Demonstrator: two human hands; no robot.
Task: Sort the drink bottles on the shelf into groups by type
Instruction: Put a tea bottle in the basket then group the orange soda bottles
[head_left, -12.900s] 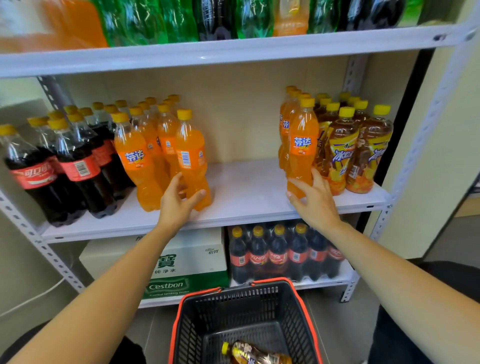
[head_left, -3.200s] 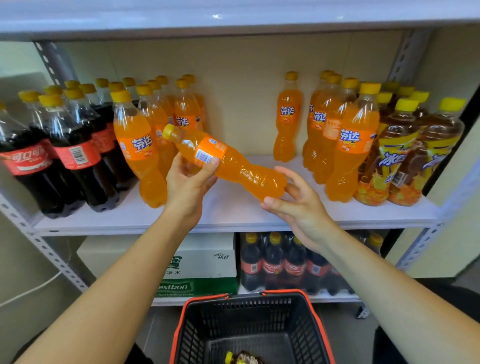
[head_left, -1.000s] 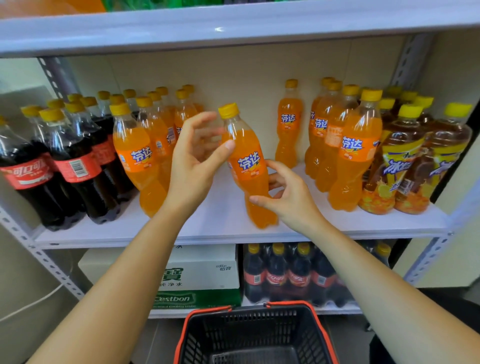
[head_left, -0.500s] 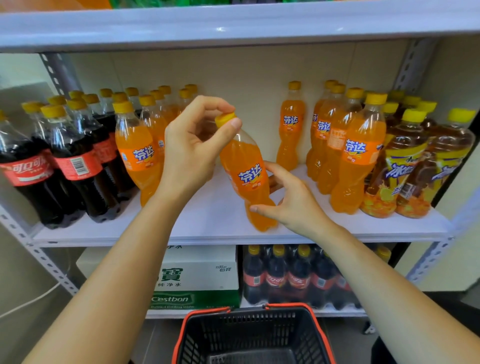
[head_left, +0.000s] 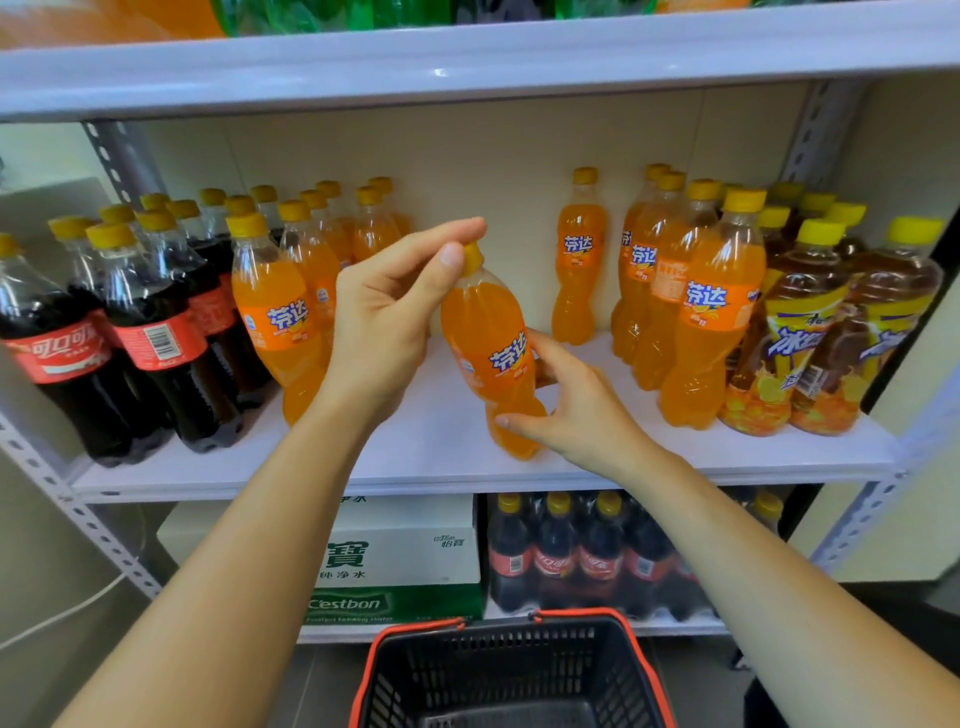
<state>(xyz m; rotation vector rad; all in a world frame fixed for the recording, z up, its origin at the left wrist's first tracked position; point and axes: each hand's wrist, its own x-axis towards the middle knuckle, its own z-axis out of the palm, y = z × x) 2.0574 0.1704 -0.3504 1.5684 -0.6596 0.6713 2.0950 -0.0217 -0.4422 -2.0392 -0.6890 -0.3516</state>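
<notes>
Since a second ago, the left hand (head_left: 384, 312) has closed: its fingers (head_left: 441, 265) pinch the yellow cap (head_left: 471, 257) of the orange Fanta bottle (head_left: 488, 338). The right hand (head_left: 576, 410) curls its fingers around the bottle's lower body. It stands nearly upright, long axis vertical, cap tipped slightly left, over the shelf's (head_left: 441, 431) bare middle, between the left Fanta group (head_left: 280, 322) and the right Fanta group (head_left: 711, 312).

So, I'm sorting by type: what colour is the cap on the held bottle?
Yellow: the cap of the bottle, clearest in the head view.

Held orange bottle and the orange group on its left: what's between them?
Head view: left hand pinching the held bottle by its cap, above bare shelf.
</notes>
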